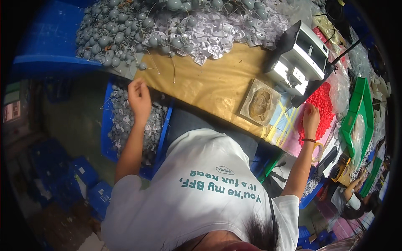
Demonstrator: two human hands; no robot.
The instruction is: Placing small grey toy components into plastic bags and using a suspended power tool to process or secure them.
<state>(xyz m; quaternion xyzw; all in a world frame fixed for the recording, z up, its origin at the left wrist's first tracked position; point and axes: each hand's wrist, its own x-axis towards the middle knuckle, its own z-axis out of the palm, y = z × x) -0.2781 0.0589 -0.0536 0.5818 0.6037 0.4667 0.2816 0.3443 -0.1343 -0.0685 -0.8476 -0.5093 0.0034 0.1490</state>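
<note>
Balls [113, 39] are lying heaped ahead of L hand [139, 98]; flat pcs [213, 37] are lying R of them, on table [201, 90]. Bin [107, 146] w/ more balls is sitting below L hand. Block [259, 102] is lying on table, L of R hand [310, 119]; machine [314, 42] is standing ahead. Small bits [324, 106] are lying around R hand, tray [356, 103] to its R.

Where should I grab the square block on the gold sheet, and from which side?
Probably by its left and right outer walls, coming from your own side. The block lies flat, oval hollow facing up, so its straight sides likely offer the plainest hold. The white machine crowds the far right corner.
</note>
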